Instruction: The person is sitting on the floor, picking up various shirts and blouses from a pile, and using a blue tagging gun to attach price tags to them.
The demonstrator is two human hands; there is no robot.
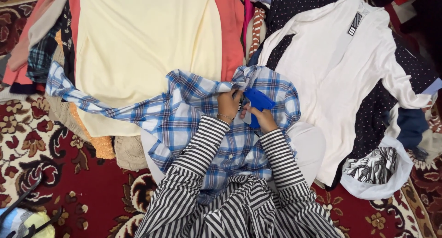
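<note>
A blue and white plaid shirt (184, 113) lies spread over my lap, one sleeve stretched out to the left. My left hand (229, 104) pinches the shirt's fabric near the collar. Next to it, my right hand (263, 118) grips a blue plastic tagging gun (258, 102) with its tip against the pinched collar. A small white tag shows under the gun. Both my arms wear black and white striped sleeves.
A pale yellow garment (142, 40) tops a clothes pile at the upper left. A white long-sleeved top (331, 67) lies at right over dark dotted cloth. A white plastic bag (391, 178) holds striped tags at lower right. Red patterned carpet (78, 178) lies below.
</note>
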